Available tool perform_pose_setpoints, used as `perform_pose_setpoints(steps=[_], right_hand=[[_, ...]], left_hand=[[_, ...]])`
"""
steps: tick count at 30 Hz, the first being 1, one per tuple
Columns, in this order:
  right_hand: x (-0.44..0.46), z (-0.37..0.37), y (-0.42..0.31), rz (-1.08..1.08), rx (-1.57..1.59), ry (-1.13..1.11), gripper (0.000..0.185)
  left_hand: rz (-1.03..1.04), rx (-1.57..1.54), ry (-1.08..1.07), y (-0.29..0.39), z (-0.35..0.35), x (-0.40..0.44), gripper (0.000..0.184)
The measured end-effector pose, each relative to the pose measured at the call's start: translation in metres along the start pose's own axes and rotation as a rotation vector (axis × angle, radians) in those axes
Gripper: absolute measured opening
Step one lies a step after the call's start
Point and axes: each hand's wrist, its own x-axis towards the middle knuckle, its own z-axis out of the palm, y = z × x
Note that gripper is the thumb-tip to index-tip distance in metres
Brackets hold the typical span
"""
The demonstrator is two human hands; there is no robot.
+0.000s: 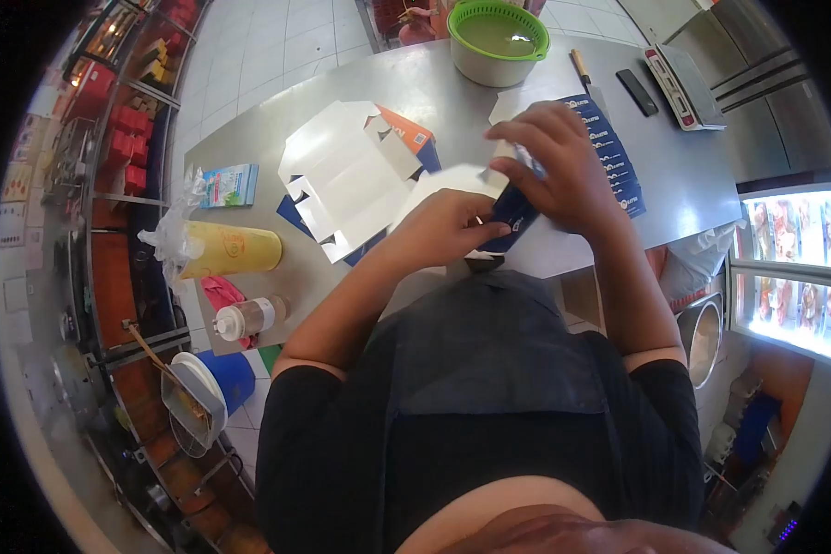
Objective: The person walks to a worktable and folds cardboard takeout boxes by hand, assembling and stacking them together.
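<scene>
Close to my body, over the table's front edge, I hold a partly folded cardboard box [515, 210], dark blue outside and white inside. My left hand [445, 229] grips its near left side, thumb over the blue panel. From above, my right hand [556, 166] pinches the upper right part with bent fingers. A white unfolded box blank [353, 185] lies inside up to the left, with orange and blue pieces showing under it. To the right of my right hand is an overlapping row of dark blue flat cartons [613, 152] with white print.
On the steel table [415, 88] stand a green strainer in a white tub [499, 46], a knife [584, 69], a black phone [637, 92] and a scale [683, 88]. A yellow cylinder [235, 250], a bottle [249, 318] and a blue packet [229, 186] are at left.
</scene>
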Motion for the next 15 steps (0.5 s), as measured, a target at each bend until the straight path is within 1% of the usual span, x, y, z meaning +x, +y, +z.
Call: perform_pose_setpoints(steps=[2, 3, 4, 6, 7, 9, 11, 12, 14, 15], right_hand=[[-0.007, -0.001, 0.002, -0.034, -0.065, 0.225, 0.024], [-0.016, 0.002, 0.004, 0.008, -0.012, 0.269, 0.030], [-0.024, 0.008, 0.001, 0.035, 0.012, 0.270, 0.033], [-0.041, 0.020, -0.007, 0.080, 0.057, 0.272, 0.037], [-0.049, 0.026, -0.011, 0.116, 0.081, 0.201, 0.043], [-0.059, 0.042, -0.020, 0.190, 0.140, 0.190, 0.044], [-0.064, 0.053, -0.020, 0.279, 0.231, 0.199, 0.045], [-0.065, 0.051, -0.019, 0.257, 0.182, 0.179, 0.045], [-0.061, 0.040, -0.018, 0.213, 0.082, 0.140, 0.043], [-0.059, 0.035, -0.015, 0.176, 0.088, 0.094, 0.043]], left_hand=[[-0.031, -0.364, 0.088, -0.005, 0.003, 0.002, 0.026], [-0.049, -0.547, 0.135, -0.006, 0.004, 0.002, 0.023], [-0.040, -0.745, 0.220, -0.008, 0.002, 0.003, 0.016], [-0.040, -1.049, 0.411, -0.016, 0.002, 0.005, 0.019], [-0.029, -1.121, 0.435, -0.016, 0.002, 0.006, 0.021], [-0.006, -1.263, 0.476, -0.012, 0.005, 0.006, 0.025], [0.040, -1.325, 0.435, -0.006, 0.010, 0.006, 0.027], [0.063, -1.355, 0.414, -0.003, 0.012, 0.007, 0.028], [0.029, -1.388, 0.406, -0.008, 0.015, 0.009, 0.031], [0.007, -1.407, 0.390, -0.012, 0.015, 0.009, 0.032]])
